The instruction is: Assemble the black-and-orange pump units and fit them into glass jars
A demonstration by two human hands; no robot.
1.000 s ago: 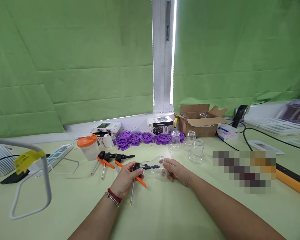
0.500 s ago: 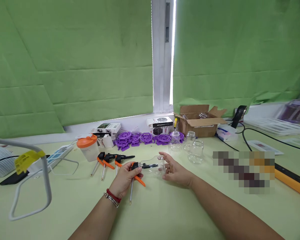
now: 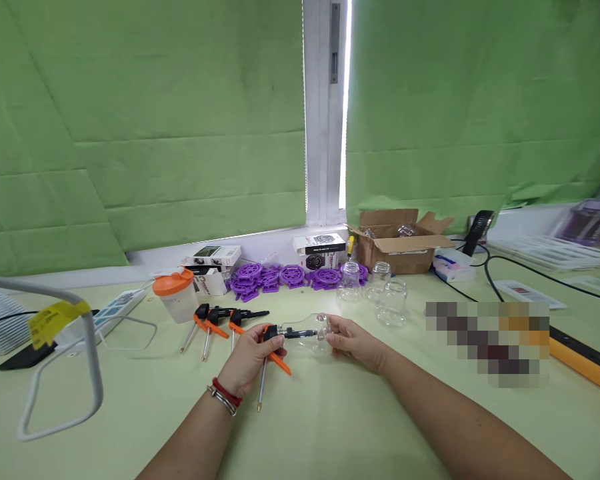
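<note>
My left hand [image 3: 256,350] is curled round the black-and-orange fitting [image 3: 270,331], its rod [image 3: 303,333] inside the clear bottle [image 3: 311,347]; my right hand [image 3: 353,341] grips the bottle's far end, sideways above the desk [image 3: 330,427]; if my wrists drift out of line, the rod may knock the wall or the smooth bottle slip

Small assembly workspace, apparently: table [image 3: 360,427] lined with purple plastic parts [image 3: 293,275], cardboard box [image 3: 405,260], power strip [image 3: 123,305].
</note>
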